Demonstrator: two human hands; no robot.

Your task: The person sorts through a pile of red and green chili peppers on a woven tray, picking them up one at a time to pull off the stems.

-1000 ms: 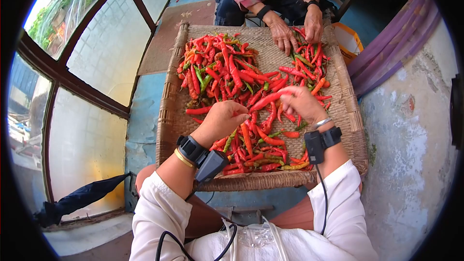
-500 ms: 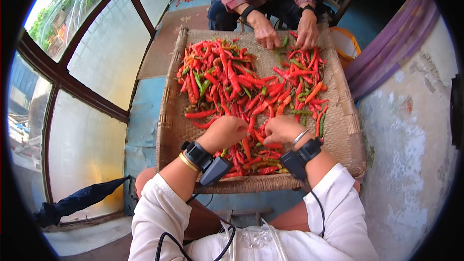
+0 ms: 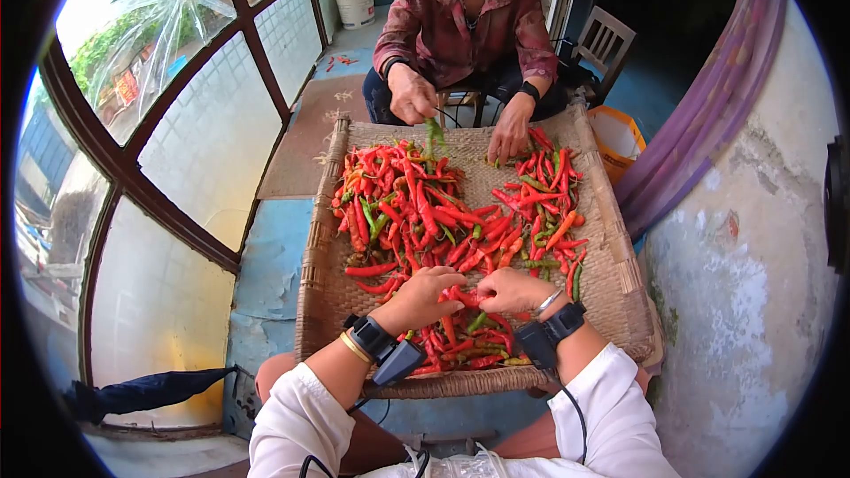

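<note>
Red chili peppers point(image 3: 412, 190), with some green ones among them, lie heaped on a square woven tray point(image 3: 615, 301) in front of me. Over the near part of the heap, my left hand point(image 3: 423, 296) has its fingers curled around a red chili pepper point(image 3: 463, 296). Close beside it, my right hand point(image 3: 515, 290) is closed, fingertips pointing at that pepper. What the right fingertips pinch, if anything, is hidden. Both wrists carry black straps with boxes and cables.
Across the tray a person point(image 3: 469, 31) sits with both hands over its far side, a green pepper point(image 3: 434, 134) below one hand. Windows and a folded umbrella point(image 3: 164, 389) are left. A wall, purple curtain point(image 3: 708, 115) and orange-rimmed bucket point(image 3: 620, 137) are right.
The view has tilted up, so the tray sits lower. My left fingers have loosened from a tighter curl. The other person's hands have moved apart, one shifting left over a green pepper.
</note>
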